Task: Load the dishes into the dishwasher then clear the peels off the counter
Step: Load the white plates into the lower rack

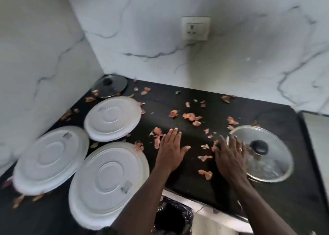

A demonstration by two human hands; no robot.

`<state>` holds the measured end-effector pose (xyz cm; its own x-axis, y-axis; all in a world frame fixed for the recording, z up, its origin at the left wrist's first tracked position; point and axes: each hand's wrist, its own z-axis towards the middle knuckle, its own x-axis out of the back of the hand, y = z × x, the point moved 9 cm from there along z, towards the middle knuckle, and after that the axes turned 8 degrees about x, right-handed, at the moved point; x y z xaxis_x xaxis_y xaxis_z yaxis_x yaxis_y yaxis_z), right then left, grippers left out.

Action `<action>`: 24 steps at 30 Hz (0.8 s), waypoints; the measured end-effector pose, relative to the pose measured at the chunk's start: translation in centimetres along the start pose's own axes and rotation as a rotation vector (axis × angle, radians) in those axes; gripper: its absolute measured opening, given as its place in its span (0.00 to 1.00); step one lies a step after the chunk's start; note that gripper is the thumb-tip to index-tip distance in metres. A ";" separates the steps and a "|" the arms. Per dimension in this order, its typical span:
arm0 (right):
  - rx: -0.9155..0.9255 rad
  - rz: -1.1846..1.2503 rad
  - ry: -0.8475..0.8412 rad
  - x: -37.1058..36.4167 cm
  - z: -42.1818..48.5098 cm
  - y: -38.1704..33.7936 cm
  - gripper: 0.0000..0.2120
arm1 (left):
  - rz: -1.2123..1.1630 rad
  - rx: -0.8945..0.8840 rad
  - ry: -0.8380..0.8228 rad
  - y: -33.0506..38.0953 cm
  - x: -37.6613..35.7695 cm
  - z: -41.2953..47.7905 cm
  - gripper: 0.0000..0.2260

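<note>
Three white plates lie upside down on the black counter (178,177): one at the back (112,119), one at the far left (50,159), one at the front (108,184). Pinkish-orange peels (192,117) are scattered over the counter. My left hand (170,151) lies flat, palm down, fingers apart, just right of the front plate. My right hand (229,156) also lies flat on the counter, touching the left edge of a glass lid (261,154) with a black knob. Neither hand holds anything.
A second glass lid (110,86) sits in the back left corner. A black-lined bin (172,218) stands below the counter's front edge. A wall socket (195,28) is on the marble backsplash. The counter ends at the right (302,128).
</note>
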<state>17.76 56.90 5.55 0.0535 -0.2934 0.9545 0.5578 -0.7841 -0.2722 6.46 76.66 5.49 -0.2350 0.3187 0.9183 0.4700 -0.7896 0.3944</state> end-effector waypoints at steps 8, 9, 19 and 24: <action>0.342 0.081 -0.213 -5.7 2.0 -16.3 0.26 | 0.030 0.342 0.152 -13.2 5.7 -5.2 0.29; 0.392 0.083 -0.235 -6.2 1.8 -18.3 0.25 | 0.031 0.383 0.153 -14.5 6.1 -6.1 0.29; 0.616 0.194 -0.487 -10.7 -3.1 -30.0 0.29 | -0.002 1.055 0.262 -27.2 9.7 -20.5 0.35; 0.470 0.206 -0.494 -11.5 -2.7 -30.0 0.33 | -0.044 1.290 0.219 -29.6 9.4 -24.8 0.38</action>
<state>-1.85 82.36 2.38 0.5031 -0.0407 0.8633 0.7883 -0.3880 -0.4776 -30.76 89.99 1.57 -0.3461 0.1437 0.9271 0.9014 0.3251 0.2861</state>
